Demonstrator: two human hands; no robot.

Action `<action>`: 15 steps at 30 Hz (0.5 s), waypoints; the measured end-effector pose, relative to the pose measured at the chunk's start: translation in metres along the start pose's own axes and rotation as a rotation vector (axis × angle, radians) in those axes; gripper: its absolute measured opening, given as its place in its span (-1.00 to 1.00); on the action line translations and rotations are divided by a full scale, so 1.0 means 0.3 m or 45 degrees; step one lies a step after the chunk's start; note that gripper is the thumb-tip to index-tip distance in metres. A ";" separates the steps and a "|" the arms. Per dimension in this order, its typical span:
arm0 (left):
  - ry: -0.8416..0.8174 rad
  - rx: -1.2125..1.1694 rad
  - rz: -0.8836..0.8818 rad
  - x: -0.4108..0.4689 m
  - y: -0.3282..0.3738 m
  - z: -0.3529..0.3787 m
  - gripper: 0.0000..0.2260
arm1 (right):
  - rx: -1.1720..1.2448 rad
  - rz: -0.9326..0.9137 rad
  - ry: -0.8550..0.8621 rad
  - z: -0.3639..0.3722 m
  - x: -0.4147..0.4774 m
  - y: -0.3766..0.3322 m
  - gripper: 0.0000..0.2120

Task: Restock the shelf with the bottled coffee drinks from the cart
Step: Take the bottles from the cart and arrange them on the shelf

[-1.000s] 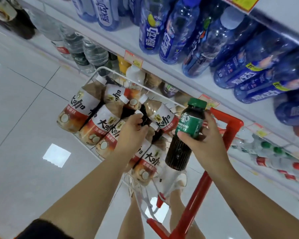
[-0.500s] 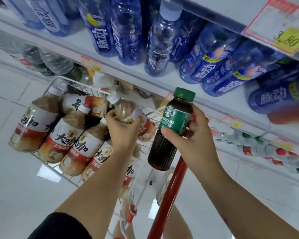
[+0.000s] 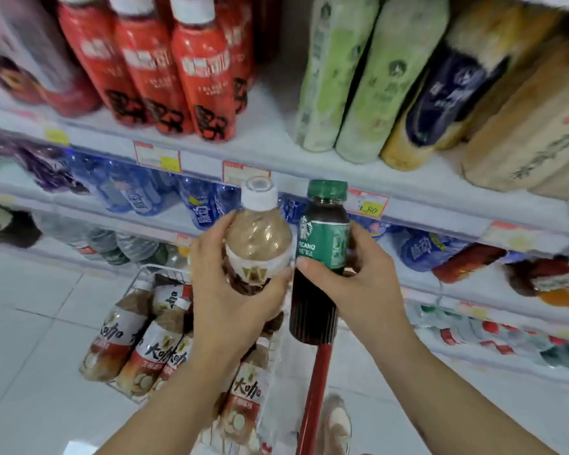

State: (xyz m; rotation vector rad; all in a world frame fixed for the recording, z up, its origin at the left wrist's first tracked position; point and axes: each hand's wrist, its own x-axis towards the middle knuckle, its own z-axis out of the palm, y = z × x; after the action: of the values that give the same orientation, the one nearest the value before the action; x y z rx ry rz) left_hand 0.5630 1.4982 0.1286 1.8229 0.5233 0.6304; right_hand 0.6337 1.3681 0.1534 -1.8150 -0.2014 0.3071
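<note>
My left hand grips a white-capped bottle of light-brown milk coffee, held upright above the cart. Beside it my right hand grips a dark coffee bottle with a green cap and green label, also upright. The two bottles almost touch. Below them the wire cart basket holds several more milk coffee bottles lying on their sides. The cart's red handle bar runs down under the dark bottle.
White shelves rise ahead. Red bottles, green bottles and tan bottles stand on the upper shelf, blue bottles on the one below, with price tags on the edges. Pale tiled floor lies to the left.
My left hand has lifted a milk coffee bottle out of the cart up beside the dark bottle. The view has tilted upward, bringing higher shelves into sight.
</note>
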 end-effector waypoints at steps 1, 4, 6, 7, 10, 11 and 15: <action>-0.022 -0.030 0.046 0.011 0.064 -0.013 -0.35 | 0.011 -0.055 0.030 -0.013 -0.009 -0.055 -0.51; -0.040 -0.124 0.183 0.045 0.248 -0.045 -0.33 | 0.040 -0.234 0.113 -0.074 -0.037 -0.235 -0.45; -0.042 -0.161 0.326 0.073 0.370 -0.059 -0.32 | 0.071 -0.359 0.162 -0.132 -0.062 -0.363 -0.40; -0.052 -0.193 0.395 0.086 0.433 -0.064 -0.32 | 0.092 -0.426 0.184 -0.164 -0.076 -0.423 -0.39; -0.075 -0.216 0.626 0.120 0.625 -0.065 -0.32 | 0.127 -0.602 0.267 -0.268 -0.120 -0.582 -0.40; -0.081 -0.210 0.704 0.127 0.687 -0.060 -0.32 | 0.138 -0.650 0.291 -0.306 -0.134 -0.626 -0.40; -0.090 -0.126 0.996 0.144 0.897 -0.003 -0.30 | 0.119 -0.843 0.382 -0.474 -0.154 -0.746 -0.39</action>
State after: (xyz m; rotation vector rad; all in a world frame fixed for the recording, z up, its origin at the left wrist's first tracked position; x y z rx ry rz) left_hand 0.6089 1.4404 0.3909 1.9225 -0.2993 1.0791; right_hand 0.6394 1.2826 0.4084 -1.5774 -0.5461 -0.4126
